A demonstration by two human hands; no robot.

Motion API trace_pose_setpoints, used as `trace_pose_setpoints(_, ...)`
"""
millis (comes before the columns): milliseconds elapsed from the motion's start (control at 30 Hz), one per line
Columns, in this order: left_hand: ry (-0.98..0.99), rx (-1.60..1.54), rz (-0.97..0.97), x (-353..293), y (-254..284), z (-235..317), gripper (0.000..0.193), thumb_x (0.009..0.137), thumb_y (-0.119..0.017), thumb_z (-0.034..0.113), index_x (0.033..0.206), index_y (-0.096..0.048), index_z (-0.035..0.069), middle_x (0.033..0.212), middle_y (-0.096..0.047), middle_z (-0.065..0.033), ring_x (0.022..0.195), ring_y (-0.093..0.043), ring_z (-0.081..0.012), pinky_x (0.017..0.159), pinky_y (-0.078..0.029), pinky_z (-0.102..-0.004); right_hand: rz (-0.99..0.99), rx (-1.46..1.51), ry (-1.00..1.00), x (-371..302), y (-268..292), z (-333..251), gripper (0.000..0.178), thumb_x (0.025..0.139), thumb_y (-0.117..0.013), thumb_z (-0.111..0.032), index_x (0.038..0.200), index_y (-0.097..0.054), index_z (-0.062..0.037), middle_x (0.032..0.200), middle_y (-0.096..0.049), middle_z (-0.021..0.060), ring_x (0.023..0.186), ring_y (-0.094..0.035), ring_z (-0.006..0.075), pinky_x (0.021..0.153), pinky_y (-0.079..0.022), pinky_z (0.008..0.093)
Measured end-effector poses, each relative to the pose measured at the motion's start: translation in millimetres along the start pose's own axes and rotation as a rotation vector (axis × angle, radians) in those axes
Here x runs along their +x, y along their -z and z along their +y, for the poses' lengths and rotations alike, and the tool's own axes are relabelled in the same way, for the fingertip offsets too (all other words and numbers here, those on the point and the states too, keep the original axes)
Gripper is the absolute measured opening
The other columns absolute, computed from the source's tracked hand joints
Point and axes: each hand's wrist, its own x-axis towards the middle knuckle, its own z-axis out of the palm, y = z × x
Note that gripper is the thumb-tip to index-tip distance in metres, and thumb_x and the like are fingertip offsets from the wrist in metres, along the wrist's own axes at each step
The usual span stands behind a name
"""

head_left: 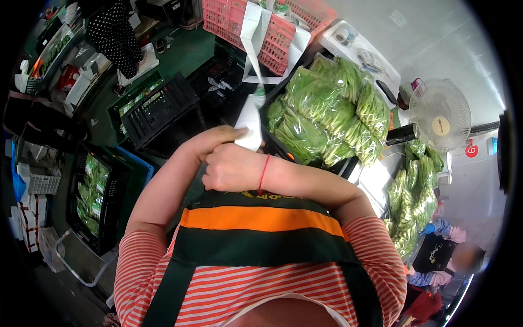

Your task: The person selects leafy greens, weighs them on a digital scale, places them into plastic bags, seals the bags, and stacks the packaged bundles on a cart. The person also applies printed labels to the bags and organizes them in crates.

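My left hand point(218, 137) is closed at chest height, its fingertips pinching the lower part of a white strip point(249, 121). That strip runs upward past a small pale green part toward the pink crate. Just below it, my right hand point(233, 166) is curled into a fist, a red string round its wrist. Whatever lies inside that fist is hidden. To the right of both hands, clear bags of leafy green vegetables point(329, 111) are heaped in a dark crate point(280, 143).
A pink crate point(226, 19) draped with white strips point(253, 30) stands ahead. At right are a fan point(439, 114), more bagged greens point(414, 196) and a co-worker point(438, 253). Black crates point(160, 109) and a crate of greens point(90, 193) are at left; another person point(111, 35) stands beyond.
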Motion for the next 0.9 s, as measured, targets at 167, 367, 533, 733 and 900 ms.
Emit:
trace_pose_setpoints(167, -0.452, -0.471, 0.062, 3, 1, 19, 0.036, 0.088, -0.053, 0.017, 0.116, -0.047, -0.005, 0.109, -0.059, -0.0145, 0.1, -0.059, -0.0222, 0.086, -0.048, -0.0348, 0.781, 0.109, -0.378, -65, 20, 34, 0.021, 0.08, -0.058, -0.017, 0.098, -0.062, -0.0056, 0.097, -0.059, 0.0124, 0.093, -0.057, 0.0242, 0.083, -0.045, 0.0322)
trace_pose_setpoints(367, -0.573, -0.439, 0.193, 15, -17, 11, 0.037, 0.088, -0.052, 0.015, 0.118, -0.044, -0.005, 0.109, -0.057, -0.0158, 0.102, -0.057, -0.0246, 0.089, -0.045, -0.0364, 0.792, 1.551, -0.783, -79, 3, 28, 0.031, 0.086, -0.056, -0.014, 0.111, -0.053, 0.0035, 0.103, -0.058, 0.0084, 0.094, -0.054, 0.0121, 0.082, -0.043, 0.0256)
trace_pose_setpoints(533, -0.651, -0.598, 0.066, 10, -17, 22, 0.043, 0.086, -0.053, 0.015, 0.125, -0.042, -0.001, 0.112, -0.056, -0.0173, 0.104, -0.056, -0.0259, 0.09, -0.044, -0.0375, 0.5, 1.43, -0.911, -97, -15, 31, 0.025, 0.079, -0.065, -0.01, 0.098, -0.057, 0.0039, 0.087, -0.062, 0.0045, 0.078, -0.058, 0.0108, 0.071, -0.046, 0.025)
trace_pose_setpoints(733, -0.676, -0.287, 0.355, 11, -24, 31, 0.044, 0.085, -0.058, 0.018, 0.124, -0.046, 0.001, 0.11, -0.058, -0.0154, 0.1, -0.058, -0.0256, 0.087, -0.046, -0.0383, 0.73, 1.161, -0.753, -95, -44, 29, 0.025, 0.079, -0.064, -0.009, 0.1, -0.058, 0.0033, 0.079, -0.062, 0.0022, 0.069, -0.056, 0.0085, 0.064, -0.046, 0.0239)
trace_pose_setpoints(900, -0.699, -0.373, 0.331, 10, -30, 24, 0.041, 0.086, -0.056, 0.017, 0.122, -0.047, -0.001, 0.11, -0.058, -0.0163, 0.099, -0.059, -0.0275, 0.088, -0.046, -0.0383, 0.555, 1.273, -0.946, -88, -39, 29, 0.021, 0.079, -0.063, -0.008, 0.097, -0.06, 0.0027, 0.081, -0.063, 0.003, 0.072, -0.056, 0.0086, 0.069, -0.045, 0.0233)
